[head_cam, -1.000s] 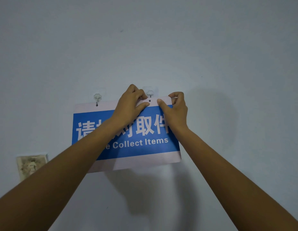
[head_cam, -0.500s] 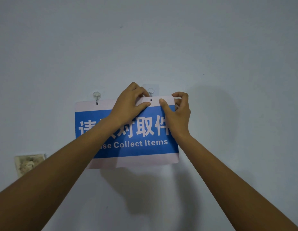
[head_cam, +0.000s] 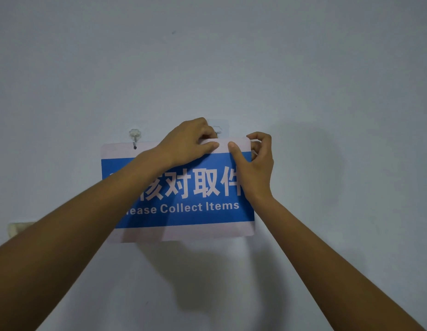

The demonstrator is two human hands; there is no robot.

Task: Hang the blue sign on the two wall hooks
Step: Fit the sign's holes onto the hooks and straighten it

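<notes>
- Nearest me, both forearms reach up to the top right of the blue sign (head_cam: 183,187), which lies flat against the wall (head_cam: 327,91), long axis level.
- My left hand (head_cam: 188,144) curls over the top border, thumb on the face and fingers behind it, closed on the edge just under the right hook (head_cam: 217,130).
- My right hand (head_cam: 255,163) pinches the top right corner, thumb in front, fingers wrapped behind.
- The left hook (head_cam: 134,134) already passes through its hole; the sign hangs from it.
- The right hook sits just above the edge between my hands, nearer the left hand; its hole is now hidden under that thumb, so I cannot tell whether it is seated.
- Against the frame half a second ago, the hole showed then; the sign's right end looks slightly higher.
</notes>
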